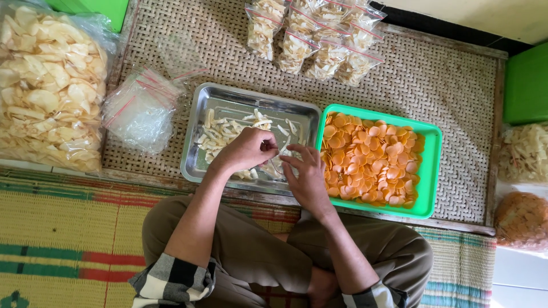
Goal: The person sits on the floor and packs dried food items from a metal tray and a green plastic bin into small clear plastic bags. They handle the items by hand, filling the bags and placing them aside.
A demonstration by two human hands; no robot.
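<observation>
My left hand [246, 149] is curled over the metal tray [197, 130], its fingers closed on a small clear bag that is mostly hidden. My right hand [305, 171] is beside it over the tray's right part, fingers pinching at the same bag. Pale white chips [225, 130] lie scattered in the metal tray. A green tray [432, 171] full of round orange chips [371, 159] sits just right of my right hand.
Several filled, sealed small bags [319, 40] lie at the top. A pile of empty clear bags [140, 108] lies left of the metal tray. A big sack of pale chips [48, 85] fills the far left. More chip bags [522, 188] sit at the right.
</observation>
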